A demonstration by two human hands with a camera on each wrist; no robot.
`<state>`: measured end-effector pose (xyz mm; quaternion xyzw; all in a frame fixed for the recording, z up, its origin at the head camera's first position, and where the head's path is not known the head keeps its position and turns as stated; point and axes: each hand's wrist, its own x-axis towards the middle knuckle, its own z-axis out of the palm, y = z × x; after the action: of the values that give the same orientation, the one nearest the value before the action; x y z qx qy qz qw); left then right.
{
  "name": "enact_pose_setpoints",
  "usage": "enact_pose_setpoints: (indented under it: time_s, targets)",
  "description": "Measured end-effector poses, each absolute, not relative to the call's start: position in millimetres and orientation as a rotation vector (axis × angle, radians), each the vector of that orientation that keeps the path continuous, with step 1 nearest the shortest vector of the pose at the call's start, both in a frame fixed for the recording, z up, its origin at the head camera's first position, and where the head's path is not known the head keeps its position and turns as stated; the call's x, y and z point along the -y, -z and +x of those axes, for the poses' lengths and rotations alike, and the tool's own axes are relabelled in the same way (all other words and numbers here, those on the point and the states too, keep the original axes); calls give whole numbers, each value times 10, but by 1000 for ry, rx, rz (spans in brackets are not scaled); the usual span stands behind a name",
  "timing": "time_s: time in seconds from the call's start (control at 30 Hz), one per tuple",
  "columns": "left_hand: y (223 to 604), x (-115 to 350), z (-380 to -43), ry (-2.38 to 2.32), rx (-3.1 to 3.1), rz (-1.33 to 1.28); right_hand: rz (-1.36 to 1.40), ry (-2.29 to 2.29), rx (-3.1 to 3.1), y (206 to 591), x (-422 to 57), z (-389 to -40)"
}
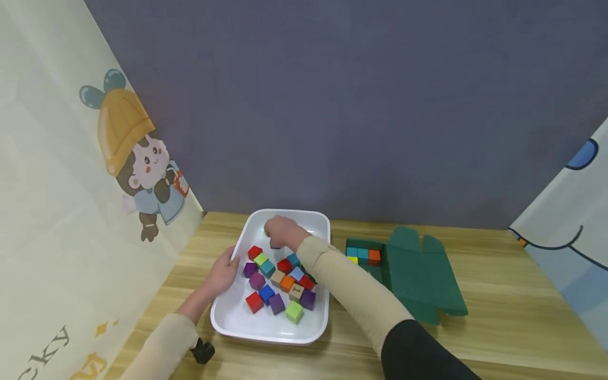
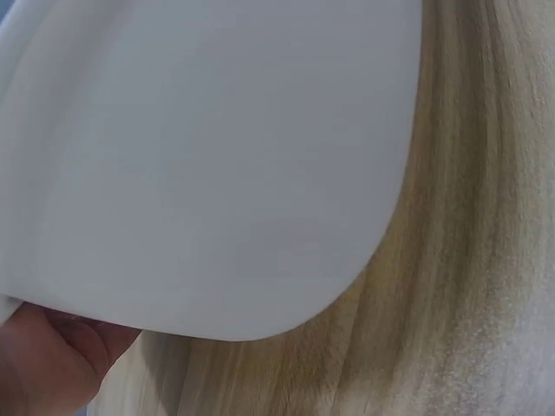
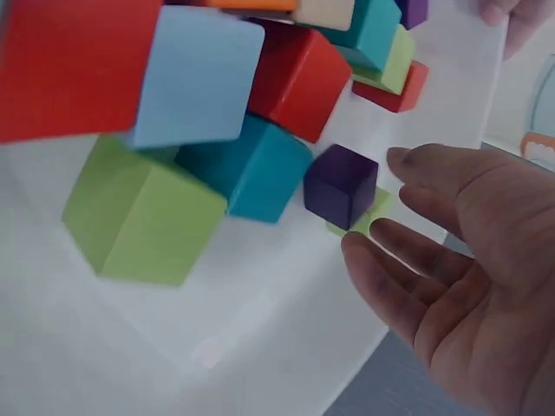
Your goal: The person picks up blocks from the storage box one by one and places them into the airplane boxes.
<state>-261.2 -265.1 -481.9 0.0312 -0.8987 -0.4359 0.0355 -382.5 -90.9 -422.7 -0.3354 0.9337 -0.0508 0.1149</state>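
1. Head view: the left hand (image 1: 223, 272) is gripping the white tray (image 1: 237, 319) at its nine o'clock rim, fingers curling underneath.
2. At the tray's twelve o'clock end, the right hand (image 1: 283, 230) is hovering, its fingers released and holding nothing, just beside a dark purple cube (image 3: 341, 186).
3. In the right wrist view, a teal cube (image 3: 251, 169) is lying at that cube's nine o'clock.
4. On the bench (image 1: 503, 295), a green box (image 1: 423, 272) is standing open at the tray's three o'clock, holding coloured cubes (image 1: 363, 254).
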Motion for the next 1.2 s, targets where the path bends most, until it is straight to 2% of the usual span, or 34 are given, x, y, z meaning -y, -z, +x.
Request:
enact_pose_setpoints:
  time_s: [0.4,0.73,1.0,1.2]
  targets:
    - [4856,2614,-2548,1313,2747,124,-910,117,-2795,4445,976,-3870]
    - [4848,2649,-2599,1323,2740,111,-1060,130,-2698,4056,797,-3765]
    - [4840,2713,-2681,1380,2725,86,-1273,107,-2640,3621,237,-3488]
    - [4909,2719,-2657,1454,2719,109,-1227,168,-2681,3615,-388,-3331]
